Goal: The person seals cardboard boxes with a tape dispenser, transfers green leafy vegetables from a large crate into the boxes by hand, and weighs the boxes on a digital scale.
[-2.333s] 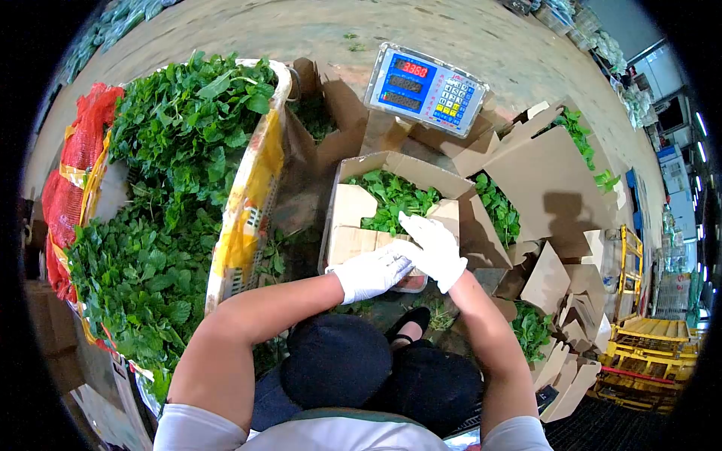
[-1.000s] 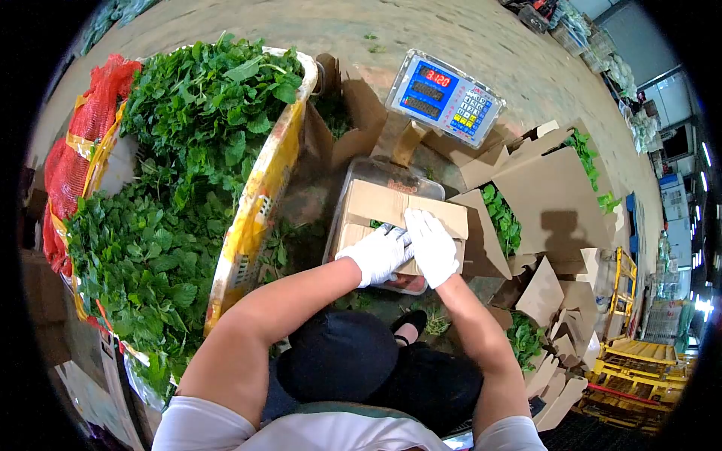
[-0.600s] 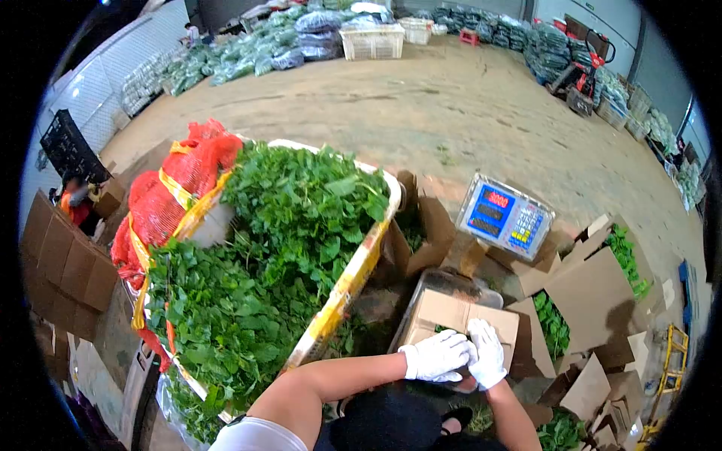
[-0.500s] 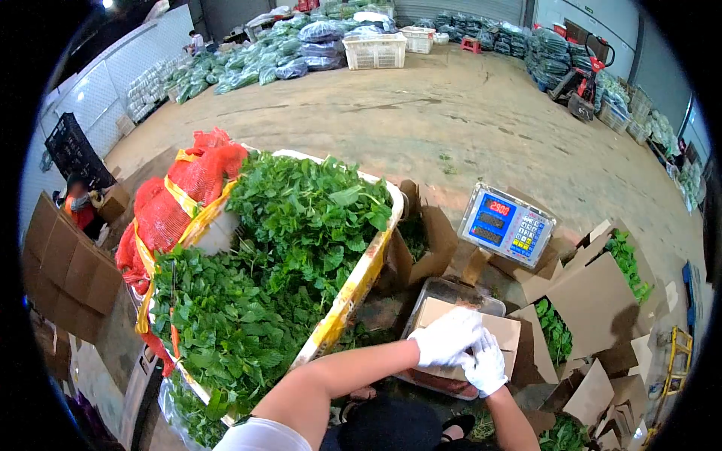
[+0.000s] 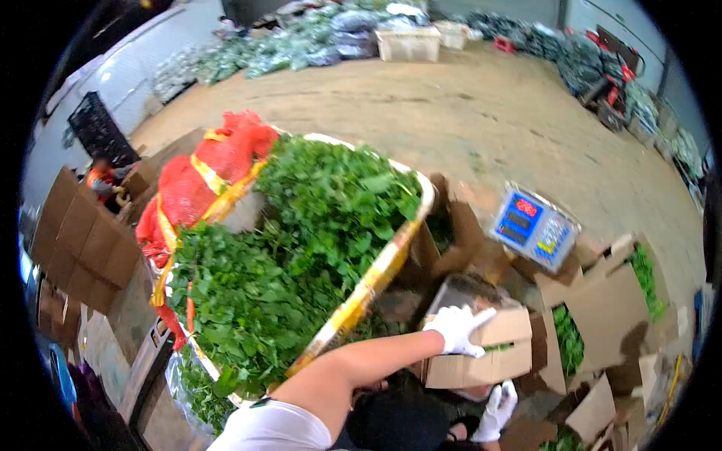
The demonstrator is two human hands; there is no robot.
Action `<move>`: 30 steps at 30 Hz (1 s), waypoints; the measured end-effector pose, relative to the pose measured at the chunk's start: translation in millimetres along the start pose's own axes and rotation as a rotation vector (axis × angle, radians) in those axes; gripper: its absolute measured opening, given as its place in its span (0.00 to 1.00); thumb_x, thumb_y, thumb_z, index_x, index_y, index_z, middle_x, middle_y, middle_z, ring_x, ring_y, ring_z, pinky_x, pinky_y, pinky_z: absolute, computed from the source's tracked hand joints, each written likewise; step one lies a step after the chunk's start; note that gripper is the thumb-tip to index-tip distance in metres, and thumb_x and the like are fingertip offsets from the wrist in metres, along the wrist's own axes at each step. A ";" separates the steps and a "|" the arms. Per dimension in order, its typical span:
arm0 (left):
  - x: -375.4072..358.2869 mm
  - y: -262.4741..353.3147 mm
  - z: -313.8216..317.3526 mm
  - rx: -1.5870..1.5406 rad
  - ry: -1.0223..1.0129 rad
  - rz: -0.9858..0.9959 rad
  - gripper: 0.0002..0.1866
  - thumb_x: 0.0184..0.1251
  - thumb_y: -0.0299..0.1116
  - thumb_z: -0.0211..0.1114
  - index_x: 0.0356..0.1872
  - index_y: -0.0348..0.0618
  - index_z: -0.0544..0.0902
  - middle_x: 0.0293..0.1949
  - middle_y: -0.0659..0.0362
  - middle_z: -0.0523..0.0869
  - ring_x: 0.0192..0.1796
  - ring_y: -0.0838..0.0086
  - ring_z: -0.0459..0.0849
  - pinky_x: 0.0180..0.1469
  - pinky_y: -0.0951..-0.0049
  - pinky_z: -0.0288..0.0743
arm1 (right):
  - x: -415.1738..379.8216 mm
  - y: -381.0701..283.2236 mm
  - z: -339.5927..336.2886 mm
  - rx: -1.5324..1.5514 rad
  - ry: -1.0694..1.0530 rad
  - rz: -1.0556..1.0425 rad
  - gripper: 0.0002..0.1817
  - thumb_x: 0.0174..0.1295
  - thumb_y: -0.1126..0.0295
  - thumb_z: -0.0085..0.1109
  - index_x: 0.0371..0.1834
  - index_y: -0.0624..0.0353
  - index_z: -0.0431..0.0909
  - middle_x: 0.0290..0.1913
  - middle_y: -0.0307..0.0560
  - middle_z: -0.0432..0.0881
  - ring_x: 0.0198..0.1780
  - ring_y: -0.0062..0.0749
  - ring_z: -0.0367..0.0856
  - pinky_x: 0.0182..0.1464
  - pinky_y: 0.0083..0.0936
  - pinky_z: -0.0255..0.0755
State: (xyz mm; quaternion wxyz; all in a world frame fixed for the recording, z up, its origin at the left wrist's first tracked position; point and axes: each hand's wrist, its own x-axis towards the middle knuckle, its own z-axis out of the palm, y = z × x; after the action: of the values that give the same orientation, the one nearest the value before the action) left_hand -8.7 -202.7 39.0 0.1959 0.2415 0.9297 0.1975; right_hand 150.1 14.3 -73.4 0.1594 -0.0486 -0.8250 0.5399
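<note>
A cardboard box [image 5: 481,368] sits over the metal pan [image 5: 451,297] of a digital scale; a narrow gap between its top flaps shows green leaves. My left hand [image 5: 460,329], in a white glove, rests on the box's upper left part with thumb and fingers spread. Below the box's front edge is my right hand [image 5: 496,412], also gloved, its fingers apart and nothing visible in them. The scale's display [image 5: 535,228], with red digits too blurred to read, stands behind the pan. Left of it, a large white foam crate [image 5: 361,307] with yellow tape is heaped with leafy greens [image 5: 263,293].
Red mesh sacks [image 5: 184,188] lean on the crate's far left. Open cartons [image 5: 605,319] with greens stand at the right. A person in an orange vest [image 5: 104,180] is at the far left beside cardboard. Bagged produce [image 5: 293,45] and a white basket [image 5: 408,44] line the back.
My right hand has left the box top and moved down below its front edge. My left hand's fingers have spread. A gap with greens now shows between the flaps. The view has shifted.
</note>
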 end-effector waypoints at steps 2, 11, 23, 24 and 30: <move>-17.0 11.8 16.2 0.020 0.082 -0.083 0.49 0.47 0.65 0.59 0.69 0.56 0.52 0.50 0.36 0.73 0.46 0.46 0.78 0.49 0.56 0.72 | -0.4 -27.1 4.5 0.020 -0.095 0.195 0.31 0.65 0.64 0.48 0.66 0.66 0.48 0.68 0.59 0.46 0.69 0.44 0.46 0.69 0.35 0.43; -28.5 34.0 51.5 0.039 -0.011 -0.173 0.55 0.53 0.68 0.52 0.69 0.42 0.36 0.46 0.23 0.69 0.39 0.44 0.80 0.39 0.61 0.77 | 31.2 -17.4 38.4 0.087 0.007 0.184 0.39 0.67 0.66 0.44 0.70 0.64 0.26 0.73 0.54 0.26 0.73 0.40 0.23 0.71 0.30 0.24; -30.8 26.0 59.3 0.129 -0.037 -0.028 0.47 0.57 0.69 0.43 0.71 0.52 0.42 0.46 0.17 0.67 0.35 0.44 0.81 0.36 0.60 0.78 | 37.9 -36.1 49.6 -0.280 0.110 0.151 0.46 0.60 0.62 0.55 0.69 0.69 0.32 0.71 0.64 0.38 0.72 0.51 0.39 0.71 0.33 0.37; -31.5 29.0 57.2 0.145 -0.041 -0.050 0.46 0.58 0.68 0.45 0.71 0.54 0.44 0.45 0.20 0.68 0.35 0.45 0.82 0.36 0.59 0.78 | 38.3 -36.4 50.3 -0.269 0.118 0.158 0.47 0.59 0.62 0.56 0.69 0.69 0.32 0.71 0.65 0.40 0.72 0.52 0.41 0.70 0.33 0.39; -27.4 28.2 56.2 0.120 -0.032 -0.094 0.45 0.55 0.65 0.53 0.70 0.58 0.48 0.40 0.33 0.73 0.35 0.49 0.80 0.36 0.61 0.77 | 41.6 -44.9 52.4 -0.222 0.124 0.186 0.49 0.56 0.62 0.59 0.69 0.69 0.32 0.69 0.68 0.44 0.69 0.54 0.49 0.69 0.33 0.45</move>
State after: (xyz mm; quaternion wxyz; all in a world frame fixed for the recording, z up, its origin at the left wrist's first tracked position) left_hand 49.7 -179.2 11.8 0.2049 0.2118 0.9470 0.1281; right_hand 98.5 -39.6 -43.1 0.1527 -0.1755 -0.8602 0.4537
